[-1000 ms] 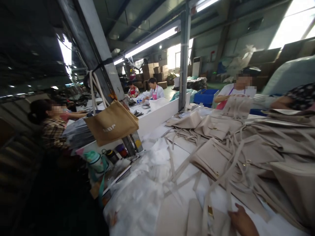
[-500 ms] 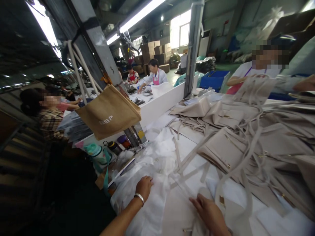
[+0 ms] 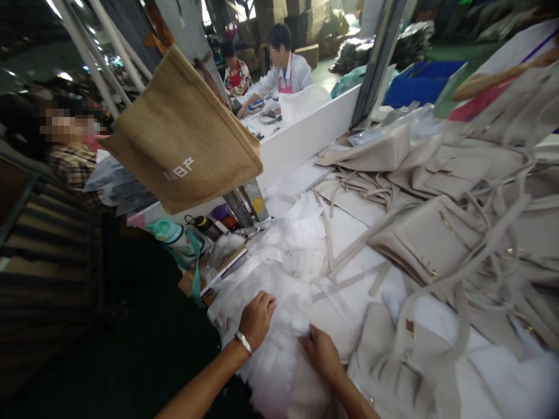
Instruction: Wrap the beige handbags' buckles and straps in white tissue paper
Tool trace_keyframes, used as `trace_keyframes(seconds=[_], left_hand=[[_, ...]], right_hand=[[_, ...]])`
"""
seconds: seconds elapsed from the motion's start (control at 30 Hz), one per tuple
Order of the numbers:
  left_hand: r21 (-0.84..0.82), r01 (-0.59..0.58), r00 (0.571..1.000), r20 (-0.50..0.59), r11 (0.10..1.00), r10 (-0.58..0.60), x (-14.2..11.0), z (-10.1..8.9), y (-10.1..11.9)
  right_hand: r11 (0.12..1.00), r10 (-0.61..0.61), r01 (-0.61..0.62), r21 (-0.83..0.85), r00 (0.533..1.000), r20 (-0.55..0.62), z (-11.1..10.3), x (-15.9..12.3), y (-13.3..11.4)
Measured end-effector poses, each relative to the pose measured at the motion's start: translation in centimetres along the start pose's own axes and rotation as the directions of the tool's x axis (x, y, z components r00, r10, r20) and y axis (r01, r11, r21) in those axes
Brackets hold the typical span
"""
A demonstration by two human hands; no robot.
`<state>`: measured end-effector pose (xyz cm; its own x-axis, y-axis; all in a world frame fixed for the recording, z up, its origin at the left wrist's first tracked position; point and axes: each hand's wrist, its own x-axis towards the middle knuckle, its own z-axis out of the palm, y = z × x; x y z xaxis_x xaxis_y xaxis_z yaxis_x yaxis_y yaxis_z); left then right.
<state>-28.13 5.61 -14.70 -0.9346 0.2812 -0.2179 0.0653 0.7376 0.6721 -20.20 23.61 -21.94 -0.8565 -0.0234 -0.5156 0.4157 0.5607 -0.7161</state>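
My left hand (image 3: 257, 320), with a silver bracelet at the wrist, lies over a thin white see-through packing sheet (image 3: 273, 361), its fingers curled closed on it. To the right, my right hand (image 3: 322, 352) pinches the sheet near its right side. The fingertips of both hands are partly hidden. Under the sheet a pale beige piece shows faintly, too blurred to name. Just right of my right hand lies a beige handbag (image 3: 384, 361) with a long strap and a brass-coloured fitting.
Several beige handbags (image 3: 423, 238) with loose straps are heaped at right. A brown cloth bag (image 3: 187, 134) hangs at upper left, above a mint-lidded bottle (image 3: 168, 231). A low white partition (image 3: 310, 137) runs behind, with co-workers beyond it. A blue bin (image 3: 419, 84) stands farther back.
My right hand has moved left, closer to my left hand, away from the beige handbag. The white sheet has shifted and bunched between the hands. The head view has tilted down.
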Motion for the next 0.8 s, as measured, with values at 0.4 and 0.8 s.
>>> trace_keyframes(seconds=[0.4,0.8], left_hand=[[-0.49,0.515,0.798,0.573,0.704,-0.185,-5.2,5.8,3.3],[-0.501,0.446,0.894,0.285,0.742,-0.345,-3.3,1.0,0.8]], right_hand=[[0.809,-0.018,-0.025,0.587,0.998,0.067,-4.0,-1.2,-1.2],[0.996,0.085,-0.087,0.009,0.992,0.089,0.6,-6.8,-0.7]])
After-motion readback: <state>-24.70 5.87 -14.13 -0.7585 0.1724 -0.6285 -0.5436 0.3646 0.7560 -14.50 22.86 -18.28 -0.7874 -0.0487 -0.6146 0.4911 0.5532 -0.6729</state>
